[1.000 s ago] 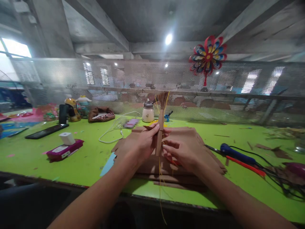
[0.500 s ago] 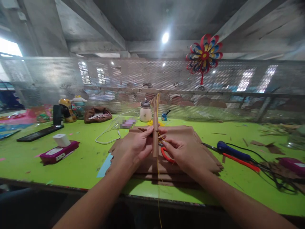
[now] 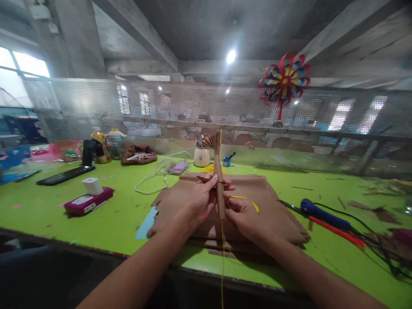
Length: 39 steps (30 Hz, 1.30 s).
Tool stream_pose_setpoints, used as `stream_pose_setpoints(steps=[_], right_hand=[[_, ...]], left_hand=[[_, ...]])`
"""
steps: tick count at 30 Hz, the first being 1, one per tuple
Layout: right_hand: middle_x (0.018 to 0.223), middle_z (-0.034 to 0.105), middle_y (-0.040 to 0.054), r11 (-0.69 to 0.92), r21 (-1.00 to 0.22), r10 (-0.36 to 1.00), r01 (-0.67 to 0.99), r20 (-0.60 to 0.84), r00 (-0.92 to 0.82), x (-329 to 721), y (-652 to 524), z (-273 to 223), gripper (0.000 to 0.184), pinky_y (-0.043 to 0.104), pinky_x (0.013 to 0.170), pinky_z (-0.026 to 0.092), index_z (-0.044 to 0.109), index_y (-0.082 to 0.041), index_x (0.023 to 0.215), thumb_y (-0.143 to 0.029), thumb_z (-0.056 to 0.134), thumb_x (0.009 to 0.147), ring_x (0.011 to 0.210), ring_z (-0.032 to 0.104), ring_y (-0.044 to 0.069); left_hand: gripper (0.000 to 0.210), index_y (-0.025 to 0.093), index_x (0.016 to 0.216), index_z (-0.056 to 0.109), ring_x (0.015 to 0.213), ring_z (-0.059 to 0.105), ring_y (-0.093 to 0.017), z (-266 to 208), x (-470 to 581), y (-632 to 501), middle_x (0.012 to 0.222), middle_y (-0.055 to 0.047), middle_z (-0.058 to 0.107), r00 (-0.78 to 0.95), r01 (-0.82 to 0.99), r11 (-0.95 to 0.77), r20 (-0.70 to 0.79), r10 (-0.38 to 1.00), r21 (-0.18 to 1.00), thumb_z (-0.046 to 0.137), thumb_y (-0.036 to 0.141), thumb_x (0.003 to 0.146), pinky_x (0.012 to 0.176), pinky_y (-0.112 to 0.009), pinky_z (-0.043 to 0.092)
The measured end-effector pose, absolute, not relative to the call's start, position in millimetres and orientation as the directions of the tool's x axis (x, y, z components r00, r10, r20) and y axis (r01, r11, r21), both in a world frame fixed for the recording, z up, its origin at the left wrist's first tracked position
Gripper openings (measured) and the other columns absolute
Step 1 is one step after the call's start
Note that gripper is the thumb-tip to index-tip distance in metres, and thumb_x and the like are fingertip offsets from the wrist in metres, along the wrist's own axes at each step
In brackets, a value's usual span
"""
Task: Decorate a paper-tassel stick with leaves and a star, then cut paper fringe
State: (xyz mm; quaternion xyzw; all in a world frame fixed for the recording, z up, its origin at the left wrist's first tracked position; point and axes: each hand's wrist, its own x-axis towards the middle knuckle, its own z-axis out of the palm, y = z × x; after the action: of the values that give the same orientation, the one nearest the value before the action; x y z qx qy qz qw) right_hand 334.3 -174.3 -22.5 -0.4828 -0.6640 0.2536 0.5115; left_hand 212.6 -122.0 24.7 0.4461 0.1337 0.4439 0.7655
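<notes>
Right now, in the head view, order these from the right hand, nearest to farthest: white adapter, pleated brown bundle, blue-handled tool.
1. Pleated brown bundle: in the left hand.
2. Blue-handled tool: to the right.
3. White adapter: far left.

Legible text, numbers, brands or signs: none. The purple power strip (image 3: 92, 204) on the desk (image 3: 112, 231) carries a pale panel (image 3: 84, 199), possibly a label; its characters do not resolve. The cream jar (image 3: 200, 159) bears a small dark mark, unreadable.
</notes>
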Motion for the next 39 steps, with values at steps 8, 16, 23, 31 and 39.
stream_pose_setpoints(steps=[8, 16, 23, 31, 39], right_hand=[[0.049, 0.047, -0.0034, 0.376, -0.836, 0.927, 0.399, 0.339, -0.162, 340, -170, -33, 0.028, 0.021, 0.049, 0.033, 0.049, -0.017, 0.057, -0.026, 0.045, 0.083, 0.047, 0.041, 0.009], [0.056, 0.048, -0.0025, 0.448, -0.682, 0.881, 0.578, 0.225, -0.417, 339, -190, -13, 0.045, 0.022, 0.057, 0.037, 0.043, -0.017, 0.059, -0.042, 0.029, 0.094, 0.053, 0.044, 0.009], [0.060, 0.049, -0.0018, 0.440, -0.613, 0.883, 0.656, 0.164, -0.440, 346, -195, -4, 0.043, 0.021, 0.055, 0.035, 0.048, -0.017, 0.067, -0.042, 0.026, 0.094, 0.055, 0.043, 0.009], [0.063, 0.051, -0.0011, 0.520, -0.360, 0.839, 0.774, 0.048, -0.541, 345, -211, 23, 0.033, 0.022, 0.054, 0.029, 0.055, -0.016, 0.069, -0.030, 0.035, 0.091, 0.055, 0.037, 0.010], [0.079, 0.063, 0.0037, 0.413, -0.399, 0.900, 0.819, 0.040, -0.434, 393, -199, 46, 0.029, 0.023, 0.058, 0.035, 0.065, -0.016, 0.091, -0.033, 0.042, 0.088, 0.065, 0.049, 0.012]], left_hand=[[0.008, 0.013, 0.081, 0.054, 0.053, 0.059, -0.011, 20, 211, -120, 0.072, -0.004, 0.063, 0.534, -0.577, 0.222, 0.157, 0.831, 0.786, 0.048, 0.017, 0.086, 0.051, -0.023, 0.050], [0.010, 0.013, 0.075, 0.053, 0.047, 0.055, -0.009, 43, 201, -132, 0.063, -0.002, 0.061, 0.461, -0.500, 0.223, 0.040, 0.886, 0.837, 0.047, 0.014, 0.084, 0.048, -0.019, 0.048], [0.004, 0.014, 0.077, 0.055, 0.048, 0.055, -0.009, 29, 208, -120, 0.064, -0.002, 0.061, 0.423, -0.534, 0.165, 0.093, 0.901, 0.830, 0.054, 0.016, 0.080, 0.049, -0.019, 0.048], [0.007, 0.012, 0.084, 0.057, 0.046, 0.051, -0.006, 3, 210, -95, 0.064, -0.002, 0.059, 0.409, -0.482, 0.137, 0.083, 0.909, 0.866, 0.054, 0.017, 0.081, 0.043, -0.015, 0.042], [0.008, 0.011, 0.077, 0.055, 0.040, 0.047, -0.005, -5, 209, -86, 0.060, -0.002, 0.058, 0.399, -0.415, 0.233, -0.054, 0.915, 0.880, 0.051, 0.017, 0.081, 0.038, -0.015, 0.038]])
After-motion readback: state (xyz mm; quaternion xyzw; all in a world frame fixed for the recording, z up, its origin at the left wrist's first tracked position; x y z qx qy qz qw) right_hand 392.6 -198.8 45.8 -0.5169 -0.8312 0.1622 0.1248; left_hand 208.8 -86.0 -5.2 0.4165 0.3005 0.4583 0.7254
